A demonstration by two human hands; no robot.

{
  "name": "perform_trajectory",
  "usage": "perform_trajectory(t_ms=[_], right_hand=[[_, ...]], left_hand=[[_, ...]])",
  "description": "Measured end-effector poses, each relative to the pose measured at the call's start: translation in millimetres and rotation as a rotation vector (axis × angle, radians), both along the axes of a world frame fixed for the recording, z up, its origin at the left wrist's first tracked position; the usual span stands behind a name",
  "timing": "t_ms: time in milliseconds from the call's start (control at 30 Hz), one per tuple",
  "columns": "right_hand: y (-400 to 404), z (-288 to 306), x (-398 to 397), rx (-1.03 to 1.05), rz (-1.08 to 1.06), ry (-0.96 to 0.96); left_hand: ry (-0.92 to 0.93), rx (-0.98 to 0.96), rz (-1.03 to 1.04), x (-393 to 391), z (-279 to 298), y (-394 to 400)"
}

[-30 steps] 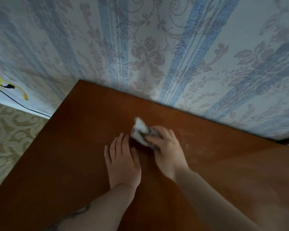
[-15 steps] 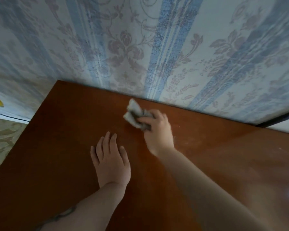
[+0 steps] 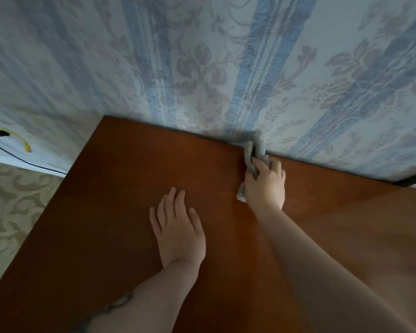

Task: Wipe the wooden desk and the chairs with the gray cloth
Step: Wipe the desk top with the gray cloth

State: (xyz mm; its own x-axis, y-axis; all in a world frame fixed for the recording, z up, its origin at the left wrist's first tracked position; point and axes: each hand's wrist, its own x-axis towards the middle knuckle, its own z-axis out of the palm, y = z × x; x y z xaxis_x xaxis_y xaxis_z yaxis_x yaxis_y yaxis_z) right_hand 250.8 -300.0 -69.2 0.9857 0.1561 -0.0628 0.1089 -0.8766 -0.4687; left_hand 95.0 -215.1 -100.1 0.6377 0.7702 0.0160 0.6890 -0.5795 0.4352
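The wooden desk (image 3: 106,224) fills the lower part of the view, its back edge against the wall. My right hand (image 3: 265,186) grips the bunched gray cloth (image 3: 256,146) at that back edge, and the cloth's top end touches the wallpaper. A corner of the cloth sticks out under the hand's left side. My left hand (image 3: 178,227) lies flat on the desk with straight fingers, nearer to me and left of the right hand. No chair is in view.
Blue-striped floral wallpaper (image 3: 202,68) rises directly behind the desk. To the left lie patterned floor covering (image 3: 12,207), a white baseboard with a black cable (image 3: 22,161) and a yellow cord (image 3: 22,141). The desk's left edge runs diagonally down to the bottom left.
My right hand has pushed the cloth away from me and to the right, from mid-desk up to the back edge at the wall. My left hand has stayed flat on the desk.
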Motion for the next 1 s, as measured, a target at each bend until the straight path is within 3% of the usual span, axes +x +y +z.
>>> perform_trajectory(t_ms=[133,233,333,433,533,600,700,833,900,1000], right_hand=[[42,-17,-50,-0.070,0.093,-0.039],[74,-11,-86,-0.088,0.618,-0.028],[63,3,-73,-0.066,0.795,0.091],[34,2,-49,0.052,0.461,-0.073],[40,-15,-57,-0.143,0.035,-0.086],[68,-22,-82,-0.206,0.014,-0.105],[101,-21,-127,-0.163,0.265,-0.092],[74,-19,-157,-0.136,0.423,-0.142],[43,-25,-169,-0.153,0.281,-0.170],[2,-27,-189,-0.131,-0.179,-0.171]], left_hand=[[-0.246,-0.138,0.048,-5,5,2],[-0.396,-0.238,0.094,-12,9,9],[-0.250,-0.243,-0.049,-27,13,27],[0.005,-0.085,-0.159,-51,6,66],[0.091,-0.023,-0.212,-69,2,95],[0.057,-0.050,-0.181,-70,2,98],[0.038,-0.031,-0.155,-68,2,95],[0.084,0.000,-0.204,-67,1,97],[0.100,0.002,-0.234,-67,2,95],[0.054,-0.008,-0.358,-70,2,94]])
